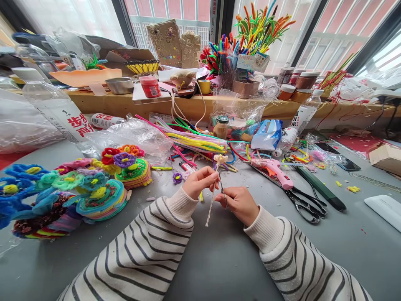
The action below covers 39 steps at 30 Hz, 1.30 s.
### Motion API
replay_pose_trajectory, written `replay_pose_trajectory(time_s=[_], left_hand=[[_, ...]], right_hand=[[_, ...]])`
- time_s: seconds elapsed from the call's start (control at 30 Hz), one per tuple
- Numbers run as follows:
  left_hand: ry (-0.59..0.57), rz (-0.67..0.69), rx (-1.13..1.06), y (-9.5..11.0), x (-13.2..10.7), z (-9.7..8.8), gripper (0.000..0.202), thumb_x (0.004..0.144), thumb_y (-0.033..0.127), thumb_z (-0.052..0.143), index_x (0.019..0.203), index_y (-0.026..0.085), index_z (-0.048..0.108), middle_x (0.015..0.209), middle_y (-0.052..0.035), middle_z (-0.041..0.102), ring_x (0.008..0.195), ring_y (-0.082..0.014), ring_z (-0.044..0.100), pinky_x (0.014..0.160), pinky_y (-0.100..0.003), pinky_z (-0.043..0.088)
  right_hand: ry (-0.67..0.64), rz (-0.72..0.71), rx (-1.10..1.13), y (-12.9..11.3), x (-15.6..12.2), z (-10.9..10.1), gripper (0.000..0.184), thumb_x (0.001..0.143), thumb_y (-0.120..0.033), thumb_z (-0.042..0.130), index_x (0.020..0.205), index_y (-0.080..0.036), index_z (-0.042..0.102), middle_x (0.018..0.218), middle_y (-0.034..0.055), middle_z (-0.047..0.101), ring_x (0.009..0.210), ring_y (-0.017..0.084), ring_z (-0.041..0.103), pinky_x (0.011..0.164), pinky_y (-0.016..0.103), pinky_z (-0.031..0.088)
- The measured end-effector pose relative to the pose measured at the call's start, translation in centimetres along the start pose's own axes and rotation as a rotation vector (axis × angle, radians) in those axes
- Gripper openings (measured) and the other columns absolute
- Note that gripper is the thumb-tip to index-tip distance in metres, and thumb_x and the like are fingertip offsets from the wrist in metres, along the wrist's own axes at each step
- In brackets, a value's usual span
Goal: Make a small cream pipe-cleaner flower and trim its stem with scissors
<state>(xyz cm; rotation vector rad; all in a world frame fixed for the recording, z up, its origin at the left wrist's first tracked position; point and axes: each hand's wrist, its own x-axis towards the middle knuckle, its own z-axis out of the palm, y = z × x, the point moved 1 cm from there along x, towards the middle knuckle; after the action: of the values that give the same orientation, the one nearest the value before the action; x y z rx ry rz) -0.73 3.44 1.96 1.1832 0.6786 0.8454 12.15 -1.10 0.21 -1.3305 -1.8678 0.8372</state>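
My left hand (200,183) pinches a small cream flower-like piece (220,159) by its stem. The piece looks like yarn or pipe cleaner, with its head above my fingertips. A twisted cream strand (210,209) hangs below that hand, its end just over the table. My right hand (236,200) is closed on slim metal scissors (222,187), which point up along the stem. The scissors touch or nearly touch the stem; my fingers partly hide their handles. A purple pipe-cleaner flower (177,178) lies on the table left of my left hand.
Pipe-cleaner flowers in round bases (100,200) stand at left. Behind my hands lie loose pipe cleaners (194,138) and a small jar (221,127). To the right are a pink glue gun (275,171), black-handled scissors (308,205) and a dark green bar (322,190).
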Motion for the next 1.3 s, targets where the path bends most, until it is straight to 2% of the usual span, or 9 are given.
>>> replay_pose_trajectory(time_s=[0.17, 0.33, 0.5, 0.7, 0.93, 1.03, 1.17, 1.3], left_hand=[[0.004, -0.020, -0.016, 0.13, -0.03, -0.03, 0.034, 0.054, 0.043, 0.066, 0.057, 0.014, 0.049, 0.048, 0.0024, 0.053, 0.043, -0.0054, 0.044, 0.046, -0.021, 0.032], [0.012, -0.005, -0.022, 0.16, -0.06, 0.01, 0.033, 0.054, 0.042, 0.066, 0.056, 0.014, 0.049, 0.047, 0.0032, 0.052, 0.043, -0.0054, 0.043, 0.046, -0.021, 0.031], [0.002, 0.003, -0.006, 0.18, -0.03, 0.01, 0.032, 0.056, 0.042, 0.065, 0.057, 0.014, 0.049, 0.047, 0.0032, 0.051, 0.044, -0.0056, 0.042, 0.047, -0.022, 0.032], [-0.007, -0.002, 0.016, 0.08, -0.14, 0.02, 0.030, 0.058, 0.041, 0.063, 0.057, 0.015, 0.048, 0.049, 0.0027, 0.051, 0.045, -0.0064, 0.043, 0.049, -0.023, 0.032], [-0.043, -0.005, 0.030, 0.03, -0.09, 0.15, 0.032, 0.058, 0.043, 0.063, 0.057, 0.015, 0.048, 0.050, 0.0024, 0.050, 0.046, -0.0065, 0.043, 0.048, -0.023, 0.031], [-0.015, 0.005, 0.062, 0.13, -0.06, 0.20, 0.033, 0.057, 0.044, 0.063, 0.057, 0.015, 0.047, 0.050, 0.0027, 0.050, 0.045, -0.0063, 0.041, 0.048, -0.023, 0.031], [0.082, 0.017, 0.133, 0.37, -0.08, 0.31, 0.032, 0.053, 0.041, 0.066, 0.057, 0.015, 0.047, 0.049, 0.0041, 0.049, 0.045, -0.0056, 0.040, 0.048, -0.023, 0.031], [0.117, 0.008, 0.136, 0.44, -0.10, 0.29, 0.033, 0.052, 0.041, 0.067, 0.054, 0.015, 0.047, 0.047, 0.0043, 0.049, 0.045, -0.0058, 0.041, 0.048, -0.022, 0.032]], right_hand=[[0.000, -0.007, 0.000, 0.19, 0.03, 0.07, 0.052, 0.077, -0.050, 0.038, 0.037, -0.016, 0.040, 0.037, -0.0021, 0.044, 0.039, 0.007, 0.041, 0.046, 0.019, 0.031], [-0.012, 0.012, -0.002, 0.19, -0.06, 0.09, 0.058, 0.075, -0.061, 0.034, 0.039, -0.016, 0.042, 0.039, -0.0012, 0.045, 0.041, 0.008, 0.041, 0.046, 0.019, 0.032], [-0.001, 0.012, -0.046, 0.26, -0.20, 0.05, 0.065, 0.068, -0.071, 0.028, 0.044, -0.014, 0.045, 0.042, -0.0014, 0.041, 0.043, 0.008, 0.036, 0.044, 0.020, 0.028], [-0.039, 0.022, -0.067, 0.31, -0.21, 0.18, 0.065, 0.068, -0.072, 0.029, 0.044, -0.014, 0.045, 0.043, -0.0012, 0.042, 0.043, 0.008, 0.036, 0.044, 0.021, 0.028], [0.005, 0.009, -0.074, 0.19, -0.11, 0.02, 0.064, 0.070, -0.069, 0.029, 0.039, -0.015, 0.041, 0.039, -0.0013, 0.041, 0.041, 0.007, 0.035, 0.044, 0.021, 0.028], [0.034, 0.001, -0.081, 0.19, -0.07, -0.01, 0.062, 0.072, -0.066, 0.031, 0.038, -0.015, 0.040, 0.037, -0.0018, 0.040, 0.040, 0.007, 0.034, 0.043, 0.020, 0.029], [0.061, 0.005, -0.101, 0.32, -0.06, 0.02, 0.060, 0.074, -0.063, 0.034, 0.037, -0.016, 0.041, 0.036, -0.0020, 0.041, 0.039, 0.007, 0.035, 0.043, 0.020, 0.029], [0.035, 0.011, -0.078, 0.46, -0.07, 0.09, 0.059, 0.073, -0.062, 0.035, 0.038, -0.016, 0.042, 0.037, -0.0019, 0.042, 0.039, 0.007, 0.036, 0.043, 0.020, 0.029]])
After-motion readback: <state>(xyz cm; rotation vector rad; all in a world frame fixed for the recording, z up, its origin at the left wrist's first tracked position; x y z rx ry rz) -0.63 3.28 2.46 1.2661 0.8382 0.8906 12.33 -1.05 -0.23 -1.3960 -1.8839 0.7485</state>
